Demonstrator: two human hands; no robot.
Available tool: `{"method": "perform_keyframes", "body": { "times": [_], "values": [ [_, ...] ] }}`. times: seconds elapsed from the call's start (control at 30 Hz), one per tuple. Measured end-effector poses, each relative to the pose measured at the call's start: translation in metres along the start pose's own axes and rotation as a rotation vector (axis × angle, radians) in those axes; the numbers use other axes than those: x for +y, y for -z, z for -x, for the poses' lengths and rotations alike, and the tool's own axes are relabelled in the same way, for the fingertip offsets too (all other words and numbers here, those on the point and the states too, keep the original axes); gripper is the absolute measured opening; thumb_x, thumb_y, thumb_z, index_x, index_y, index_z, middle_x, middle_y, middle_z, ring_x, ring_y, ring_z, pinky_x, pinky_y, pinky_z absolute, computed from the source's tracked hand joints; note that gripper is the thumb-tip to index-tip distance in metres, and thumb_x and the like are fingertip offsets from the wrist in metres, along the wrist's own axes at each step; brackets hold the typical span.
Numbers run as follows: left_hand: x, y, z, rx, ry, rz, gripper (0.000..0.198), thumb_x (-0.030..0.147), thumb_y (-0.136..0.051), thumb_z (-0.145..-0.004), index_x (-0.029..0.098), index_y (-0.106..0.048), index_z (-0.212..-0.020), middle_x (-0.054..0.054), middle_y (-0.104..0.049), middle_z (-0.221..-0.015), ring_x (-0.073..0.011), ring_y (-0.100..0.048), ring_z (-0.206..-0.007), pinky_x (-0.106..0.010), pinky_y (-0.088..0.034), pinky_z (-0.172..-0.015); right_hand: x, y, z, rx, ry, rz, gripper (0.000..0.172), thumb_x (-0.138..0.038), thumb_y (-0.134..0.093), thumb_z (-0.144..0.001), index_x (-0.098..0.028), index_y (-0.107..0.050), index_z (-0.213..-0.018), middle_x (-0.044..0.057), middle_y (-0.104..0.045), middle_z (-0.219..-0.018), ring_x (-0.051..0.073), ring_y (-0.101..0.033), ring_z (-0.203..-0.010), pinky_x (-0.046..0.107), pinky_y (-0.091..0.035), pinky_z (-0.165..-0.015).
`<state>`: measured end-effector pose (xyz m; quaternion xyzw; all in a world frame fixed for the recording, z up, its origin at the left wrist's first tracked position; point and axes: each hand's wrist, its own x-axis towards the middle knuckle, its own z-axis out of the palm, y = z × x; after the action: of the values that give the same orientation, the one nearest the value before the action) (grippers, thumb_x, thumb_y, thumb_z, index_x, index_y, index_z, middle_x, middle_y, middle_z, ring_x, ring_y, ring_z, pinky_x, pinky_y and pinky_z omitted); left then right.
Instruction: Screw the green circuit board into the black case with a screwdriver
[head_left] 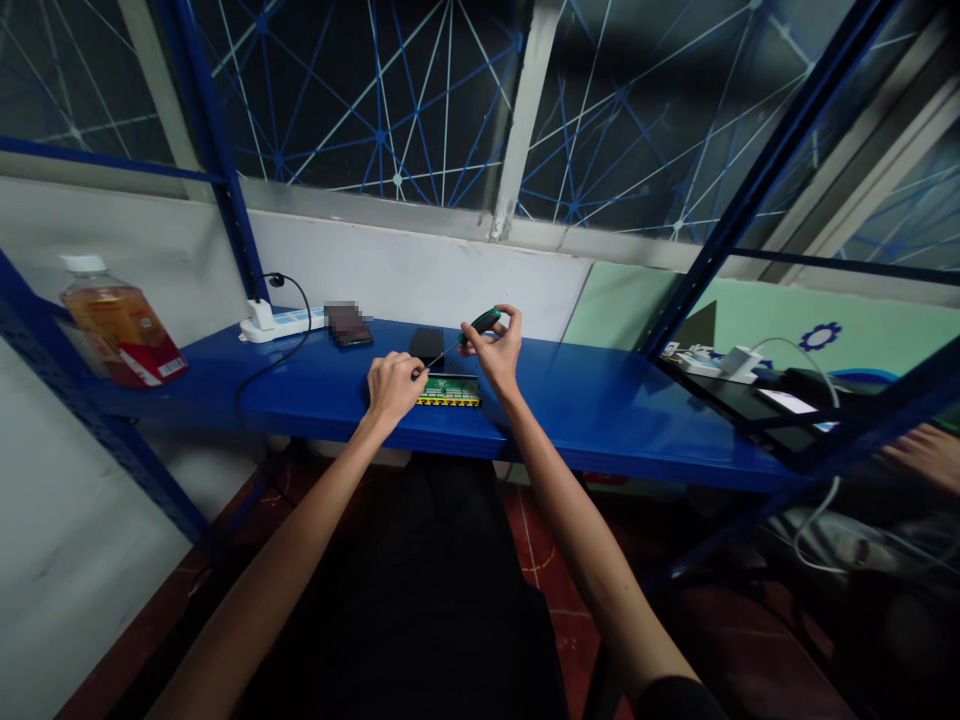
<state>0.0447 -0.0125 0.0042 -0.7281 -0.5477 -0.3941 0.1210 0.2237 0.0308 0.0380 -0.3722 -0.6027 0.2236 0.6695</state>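
My right hand point(501, 355) is closed around the green-and-black handle of a screwdriver point(481, 324). The screwdriver slants down to the left, and its thin shaft ends at the fingertips of my left hand point(391, 387). Those fingers are pinched together over the left end of a green circuit board point(451, 388) with a yellow-and-black front edge. Whatever lies between them is too small to make out; a dark spot shows there. Just behind the board is a black rectangular block point(427, 343), partly covered by the shaft and my left hand.
The blue tabletop point(600, 400) runs between blue metal posts. A white power strip point(281, 324) with a black cable and a blurred dark flat object point(349, 328) are at the back left. A drink bottle point(124, 325) stands far left. Another person's hand point(926, 452) shows at right.
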Motion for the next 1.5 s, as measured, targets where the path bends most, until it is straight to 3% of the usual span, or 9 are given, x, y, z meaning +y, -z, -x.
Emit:
{"method": "perform_keyframes", "body": {
  "times": [0.6, 0.87, 0.93, 1.07, 1.13, 1.23, 1.33, 1.5],
  "values": [
    [-0.001, 0.002, 0.000, -0.031, -0.021, 0.068, 0.016, 0.028, -0.062, -0.090, 0.025, -0.073, -0.080, -0.006, -0.074, -0.088, -0.0265, -0.064, -0.092, -0.038, -0.045, -0.077, 0.000, 0.001, 0.000, -0.009, -0.045, -0.033, 0.078, -0.056, -0.075, -0.070, -0.030, -0.033, -0.130, 0.001, -0.069, -0.086, 0.017, -0.071, -0.060, 0.027, -0.056, -0.052],
    [-0.002, 0.001, -0.001, -0.033, -0.003, 0.173, 0.012, 0.029, -0.066, -0.088, 0.023, -0.075, -0.082, -0.006, -0.074, -0.089, -0.0268, -0.066, -0.094, -0.037, -0.048, -0.081, 0.006, -0.001, -0.002, -0.033, -0.001, -0.058, 0.069, -0.054, -0.067, -0.079, -0.030, -0.033, -0.134, 0.000, -0.067, -0.087, 0.015, -0.068, -0.057, 0.025, -0.054, -0.051],
    [-0.007, -0.002, -0.002, -0.014, 0.010, 0.265, 0.011, 0.031, -0.071, -0.084, 0.023, -0.076, -0.089, -0.006, -0.075, -0.093, -0.0264, -0.067, -0.096, -0.037, -0.049, -0.085, 0.007, -0.001, -0.003, -0.014, 0.019, -0.051, 0.070, -0.054, -0.066, -0.080, -0.029, -0.033, -0.136, 0.001, -0.067, -0.087, 0.014, -0.067, -0.056, 0.026, -0.054, -0.051],
    [-0.026, -0.002, -0.002, 0.018, 0.172, 0.533, 0.036, 0.034, -0.070, -0.083, 0.020, -0.071, -0.115, -0.007, -0.074, -0.107, -0.0250, -0.068, -0.102, -0.037, -0.052, -0.091, 0.009, 0.000, -0.005, 0.048, 0.089, 0.035, 0.070, -0.054, -0.061, -0.085, -0.028, -0.030, -0.143, 0.003, -0.067, -0.089, 0.013, -0.064, -0.053, 0.027, -0.053, -0.050],
    [-0.037, 0.004, 0.002, -0.047, 0.195, 0.565, 0.042, 0.037, -0.067, -0.083, 0.020, -0.068, -0.122, -0.008, -0.073, -0.113, -0.0260, -0.067, -0.107, -0.040, -0.051, -0.096, 0.007, 0.000, -0.006, 0.067, 0.144, 0.124, 0.066, -0.053, -0.057, -0.088, -0.028, -0.031, -0.144, 0.005, -0.066, -0.093, 0.012, -0.064, -0.053, 0.027, -0.052, -0.050],
    [-0.047, 0.015, 0.010, -0.197, 0.098, 0.518, 0.060, 0.051, -0.071, -0.079, 0.019, -0.064, -0.130, -0.011, -0.061, -0.137, -0.0289, -0.057, -0.126, -0.042, -0.045, -0.106, 0.004, -0.008, -0.008, 0.062, 0.235, 0.246, 0.061, -0.051, -0.054, -0.092, -0.028, -0.034, -0.145, 0.005, -0.065, -0.094, 0.013, -0.064, -0.054, 0.028, -0.052, -0.053],
    [-0.047, 0.021, 0.015, -0.311, 0.024, 0.419, 0.079, 0.062, -0.072, -0.074, 0.018, -0.057, -0.137, -0.012, -0.053, -0.146, -0.0306, -0.048, -0.135, -0.043, -0.038, -0.114, 0.001, -0.023, -0.013, 0.032, 0.311, 0.332, 0.061, -0.049, -0.052, -0.094, -0.028, -0.033, -0.147, 0.004, -0.066, -0.089, 0.015, -0.063, -0.058, 0.030, -0.052, -0.056],
    [-0.035, 0.019, 0.018, -0.373, -0.050, 0.208, 0.074, 0.065, -0.066, -0.080, 0.017, -0.059, -0.135, -0.012, -0.056, -0.143, -0.0324, -0.053, -0.130, -0.045, -0.041, -0.110, 0.003, -0.045, -0.017, -0.039, 0.416, 0.444, 0.057, -0.044, -0.050, -0.096, -0.025, -0.036, -0.148, 0.005, -0.066, -0.089, 0.016, -0.061, -0.062, 0.033, -0.052, -0.063]
  ]
}}
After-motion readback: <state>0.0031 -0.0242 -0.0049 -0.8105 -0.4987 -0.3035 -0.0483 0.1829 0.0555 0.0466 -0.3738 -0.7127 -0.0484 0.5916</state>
